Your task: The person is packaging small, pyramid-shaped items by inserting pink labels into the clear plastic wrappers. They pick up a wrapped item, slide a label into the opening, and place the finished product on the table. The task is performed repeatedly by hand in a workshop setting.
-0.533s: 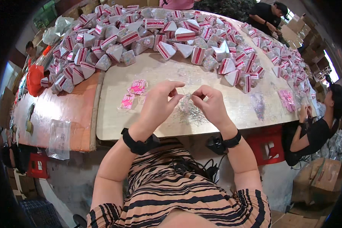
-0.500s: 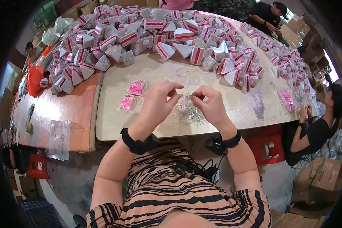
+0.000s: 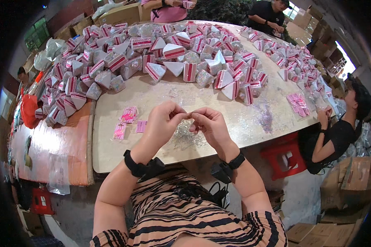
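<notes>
Above the near part of the pale table (image 3: 123, 158), my left hand (image 3: 160, 123) and my right hand (image 3: 211, 126) meet fingertip to fingertip. Both are closed in a pinch. What lies between the fingers is small and mostly hidden, so I cannot make out its kind. Under my hands is a scatter of thin, silvery, wire-like pieces (image 3: 186, 138). Beside my left wrist are two stacks of pink printed cards, one farther (image 3: 129, 114) and one nearer (image 3: 119, 131), with a single pink card (image 3: 141, 126) closest to the wrist.
A broad heap of glittery white wedges with red-pink stripes (image 3: 174, 52) spans the table's far side. More pink cards (image 3: 297, 105) lie at right, near a seated person (image 3: 338, 136). An orange-topped table (image 3: 57, 140) adjoins at left, with a clear plastic bag (image 3: 59, 173) over its edge.
My hands have come together, closing the gap where a small pinkish piece showed between the fingertips. The view has shifted, and a pink card beside my left wrist now shows more fully.
</notes>
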Motion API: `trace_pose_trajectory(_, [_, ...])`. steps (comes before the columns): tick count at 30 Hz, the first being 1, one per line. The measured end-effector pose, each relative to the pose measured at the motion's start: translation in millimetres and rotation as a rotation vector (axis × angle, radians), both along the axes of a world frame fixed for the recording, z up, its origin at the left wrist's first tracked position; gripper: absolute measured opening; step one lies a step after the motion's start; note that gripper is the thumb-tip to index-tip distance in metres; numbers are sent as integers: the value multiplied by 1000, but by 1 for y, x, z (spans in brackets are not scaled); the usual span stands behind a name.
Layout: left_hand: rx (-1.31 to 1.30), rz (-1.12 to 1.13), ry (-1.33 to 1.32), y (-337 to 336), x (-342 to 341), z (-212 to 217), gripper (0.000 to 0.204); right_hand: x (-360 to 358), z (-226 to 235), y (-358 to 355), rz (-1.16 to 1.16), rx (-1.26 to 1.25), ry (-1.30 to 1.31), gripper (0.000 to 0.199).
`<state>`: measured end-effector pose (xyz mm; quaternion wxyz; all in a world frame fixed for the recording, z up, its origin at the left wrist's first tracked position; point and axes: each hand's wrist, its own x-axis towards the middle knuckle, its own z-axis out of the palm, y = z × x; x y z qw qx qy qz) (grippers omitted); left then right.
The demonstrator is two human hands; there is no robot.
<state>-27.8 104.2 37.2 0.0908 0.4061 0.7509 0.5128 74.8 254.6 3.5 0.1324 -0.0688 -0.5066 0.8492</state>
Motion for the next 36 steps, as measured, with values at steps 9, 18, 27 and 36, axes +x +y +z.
trace_pose_trajectory(9, [15,-341,612,12,-4,28,13,11,-4,25,104,-165,-55,14])
trace_pose_trajectory(18, [-82,-437,973,28,-4,43,20,18,16,43,162,146,-118,14])
trace_pose_trajectory(27, [-173,-394,948,26,6,33,12,22,22,46,120,339,-197,11])
trace_pose_trajectory(36, [-88,-350,193,37,4,8,10,33,35,24,-167,978,-27,8])
